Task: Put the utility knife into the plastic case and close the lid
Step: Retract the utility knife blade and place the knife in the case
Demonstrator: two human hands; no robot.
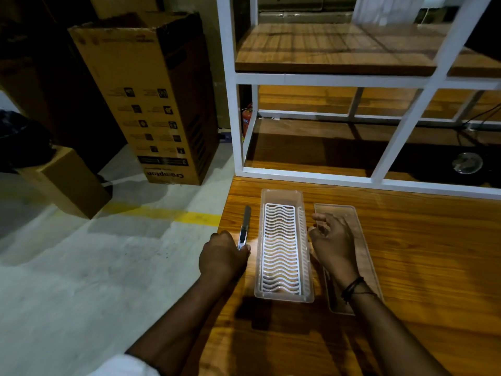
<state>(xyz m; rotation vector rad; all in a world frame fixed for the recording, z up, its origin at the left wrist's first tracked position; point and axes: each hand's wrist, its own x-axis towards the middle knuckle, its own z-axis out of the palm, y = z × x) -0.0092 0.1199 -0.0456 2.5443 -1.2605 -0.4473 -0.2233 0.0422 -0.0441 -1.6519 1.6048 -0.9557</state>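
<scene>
A clear plastic case (282, 196) lies open on the wooden table (420, 253), with a white wavy grid insert (279, 248) inside it. Its clear lid (363, 267) lies flat just to the right. The utility knife (245, 225) lies left of the case, pointing away from me. My left hand (223, 257) is closed around the knife's near end. My right hand (330, 240) hovers between the case and the lid with its fingers apart, holding nothing.
A white metal shelf frame (238, 126) with wooden shelves stands behind the case. The table's left edge runs close beside the knife. A tall cardboard box (151, 104) and a smaller box (67, 180) stand on the floor at left.
</scene>
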